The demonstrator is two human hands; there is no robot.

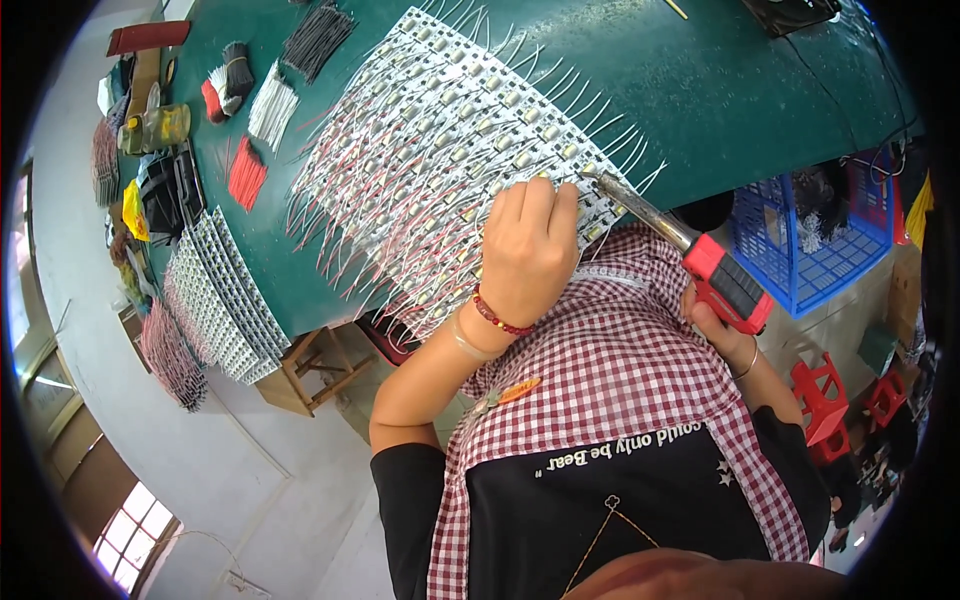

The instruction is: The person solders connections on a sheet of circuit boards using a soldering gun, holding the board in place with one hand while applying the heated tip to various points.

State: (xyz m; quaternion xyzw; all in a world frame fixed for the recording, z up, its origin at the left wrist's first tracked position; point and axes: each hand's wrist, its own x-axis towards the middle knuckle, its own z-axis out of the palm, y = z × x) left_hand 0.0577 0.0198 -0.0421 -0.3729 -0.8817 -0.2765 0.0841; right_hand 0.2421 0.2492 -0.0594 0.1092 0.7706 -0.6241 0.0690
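A wide panel of small white circuit boards (pixel 455 110) lies on the green table, with red and white wires standing out from many of them. My left hand (pixel 530 245) rests over the panel's near edge, knuckles up and fingers curled together. Whatever is between those fingertips is hidden. My right hand (pixel 718 330) grips a soldering gun (pixel 735 285) with a red and black handle, partly covered by that handle. Its long metal barrel points up and left, and the tip is at the boards just right of my left hand.
Bundles of red wires (pixel 247 175), white wires (pixel 273 108) and black wires (pixel 318 40) lie at the far left of the green table (pixel 690 90). More wired boards (pixel 225 300) are stacked at the left edge. A blue basket (pixel 810 240) and red stools (pixel 822 400) stand at right.
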